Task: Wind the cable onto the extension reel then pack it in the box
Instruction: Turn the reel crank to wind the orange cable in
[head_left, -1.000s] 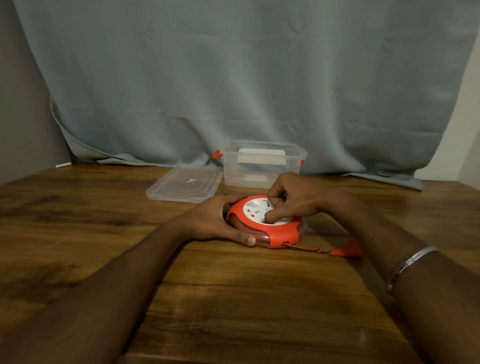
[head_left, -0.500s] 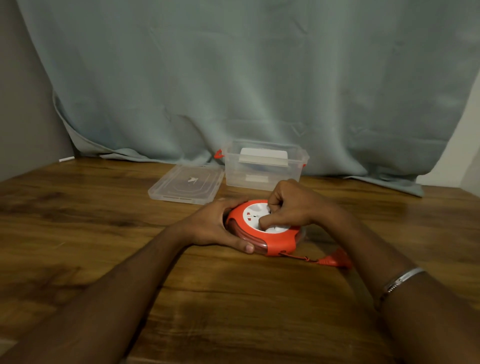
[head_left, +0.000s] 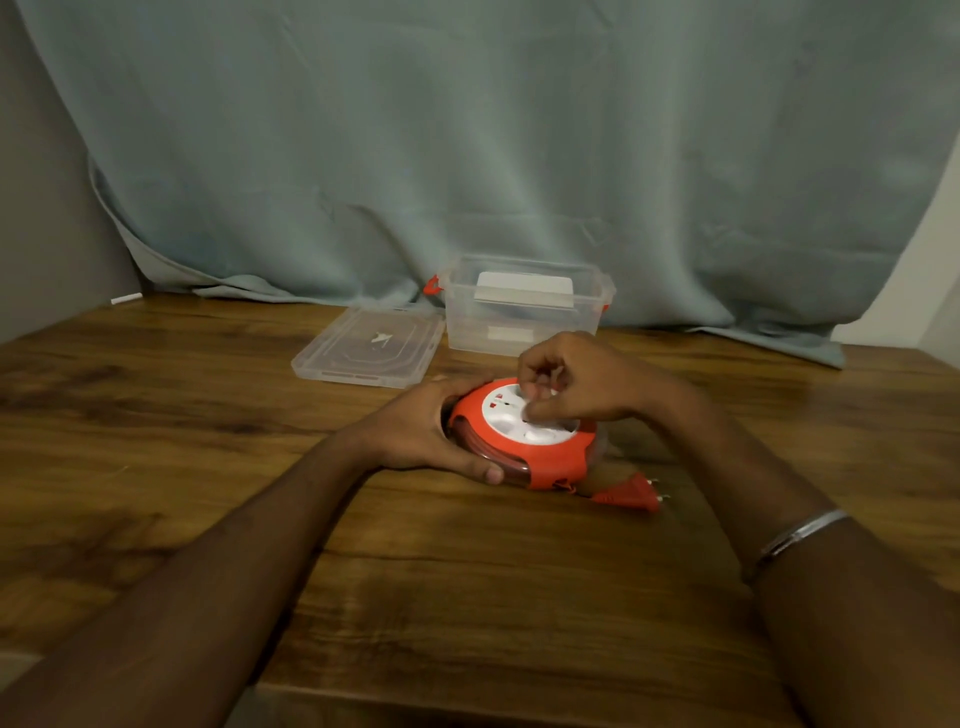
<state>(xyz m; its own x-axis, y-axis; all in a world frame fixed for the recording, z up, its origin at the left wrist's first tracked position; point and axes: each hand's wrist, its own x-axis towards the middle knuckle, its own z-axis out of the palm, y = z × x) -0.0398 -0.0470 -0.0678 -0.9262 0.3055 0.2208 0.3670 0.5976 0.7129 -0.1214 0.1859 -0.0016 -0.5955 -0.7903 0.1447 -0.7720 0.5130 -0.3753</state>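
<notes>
Left hand (head_left: 415, 436) grips the reel (head_left: 524, 441) rim on the bench (head_left: 208, 415); right hand (head_left: 576, 384) pinches its white hub. Plug (head_left: 631, 493) lies just beside the reel, nearer the right hand; box (head_left: 524, 306) beyond both.

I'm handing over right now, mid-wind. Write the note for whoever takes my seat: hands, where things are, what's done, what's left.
Left hand grips the reel by its left side, steadying it on the table.
Right hand sits curled on the reel's white face, fingers at the winder; exact grip is blurred.
Cable is almost all wound; only the plug and a short tail lie out, front right of the reel.
Box stands open behind, lid flat to its left.
Left: wind in the tail, place reel in box.
</notes>
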